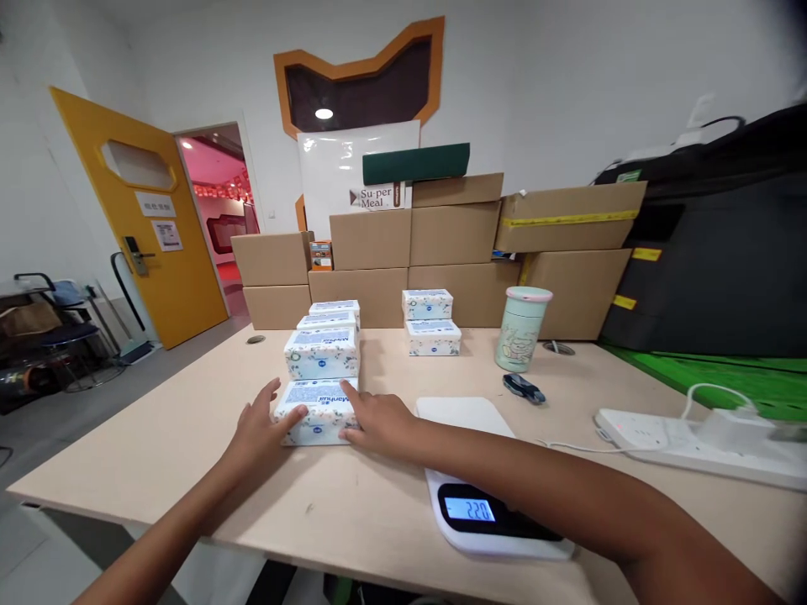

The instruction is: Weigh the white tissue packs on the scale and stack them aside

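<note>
A tissue pack (320, 413) with a white, flower-printed wrapper lies at the front of a row on the table. My left hand (257, 428) is at its left side, thumb over the front edge and fingers along the side. From the right, my right hand (383, 420) grips the same pack, one finger on top and the thumb low at the front corner. Directly behind stands another tissue pack (321, 353), with more behind it. Under my right forearm is a white kitchen scale (450, 531), its lit display reading what looks like 220; the arm hides part of it.
Two stacked tissue packs (432, 338) stand farther back. Right of them are a mint-green tumbler (520, 332) and a small dark strap-like item (524, 389). A white power strip (656, 441) lies at right. Cardboard boxes (359, 294) line the back edge.
</note>
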Available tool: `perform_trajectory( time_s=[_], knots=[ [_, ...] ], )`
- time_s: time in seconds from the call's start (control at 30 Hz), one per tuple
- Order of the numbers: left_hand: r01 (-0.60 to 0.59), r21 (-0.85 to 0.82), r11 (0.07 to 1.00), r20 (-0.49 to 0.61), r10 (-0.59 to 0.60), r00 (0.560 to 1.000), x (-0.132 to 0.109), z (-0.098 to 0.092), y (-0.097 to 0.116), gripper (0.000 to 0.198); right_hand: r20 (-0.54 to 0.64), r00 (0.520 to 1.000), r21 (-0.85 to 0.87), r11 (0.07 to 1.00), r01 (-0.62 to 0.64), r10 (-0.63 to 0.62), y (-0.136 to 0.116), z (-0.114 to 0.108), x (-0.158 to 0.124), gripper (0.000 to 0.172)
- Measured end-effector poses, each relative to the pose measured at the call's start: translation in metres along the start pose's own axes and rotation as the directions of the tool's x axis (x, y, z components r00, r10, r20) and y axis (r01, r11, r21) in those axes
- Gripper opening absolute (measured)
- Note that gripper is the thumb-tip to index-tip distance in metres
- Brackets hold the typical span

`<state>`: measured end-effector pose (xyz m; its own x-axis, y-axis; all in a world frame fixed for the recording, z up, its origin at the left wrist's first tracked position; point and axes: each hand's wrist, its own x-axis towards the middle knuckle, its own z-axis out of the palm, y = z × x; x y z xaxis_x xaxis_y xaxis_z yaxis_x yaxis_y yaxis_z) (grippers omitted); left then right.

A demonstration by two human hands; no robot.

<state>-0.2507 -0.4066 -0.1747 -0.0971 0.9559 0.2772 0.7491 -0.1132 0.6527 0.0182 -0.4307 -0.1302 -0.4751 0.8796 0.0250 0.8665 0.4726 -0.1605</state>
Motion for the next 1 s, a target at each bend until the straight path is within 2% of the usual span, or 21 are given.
perform_trajectory(
  time_s=[0.13, 0.27, 0.37, 0.6, 0.87, 1.0],
  knots=[
    [-0.035, 0.091, 0.995, -0.018, 0.036, 0.999, 0.003, -0.001, 0.003, 0.098, -0.013, 1.0, -0.036, 0.999, -0.015, 0.015, 0.004, 0.0, -0.001, 0.097],
    [0.059, -0.1, 0.993, 0.083, -0.051, 0.995, 0.0, 0.0, 0.008, 0.109, -0.016, 1.0, -0.057, 0.998, -0.006, 0.005, 0.008, 0.002, 0.003, 0.098],
    [0.095, -0.178, 0.979, 0.106, -0.077, 0.991, -0.001, 0.001, 0.01, 0.116, -0.017, 1.0, -0.067, 0.998, -0.003, 0.002, 0.008, 0.003, 0.006, 0.097],
    [0.049, -0.138, 0.989, 0.084, -0.038, 0.996, 0.012, 0.007, 0.004, 0.11, -0.006, 1.0, -0.081, 0.996, -0.025, 0.024, 0.008, 0.0, 0.012, 0.096],
    [-0.004, -0.057, 0.998, 0.032, 0.006, 0.999, 0.024, 0.016, 0.008, 0.09, -0.034, 0.999, -0.098, 0.995, -0.036, 0.033, 0.018, 0.004, 0.026, 0.094],
    [0.008, -0.042, 0.999, 0.037, -0.006, 0.999, 0.023, 0.018, 0.005, 0.103, -0.04, 0.999, -0.082, 0.996, -0.03, 0.027, 0.019, 0.007, 0.028, 0.094]
  ],
)
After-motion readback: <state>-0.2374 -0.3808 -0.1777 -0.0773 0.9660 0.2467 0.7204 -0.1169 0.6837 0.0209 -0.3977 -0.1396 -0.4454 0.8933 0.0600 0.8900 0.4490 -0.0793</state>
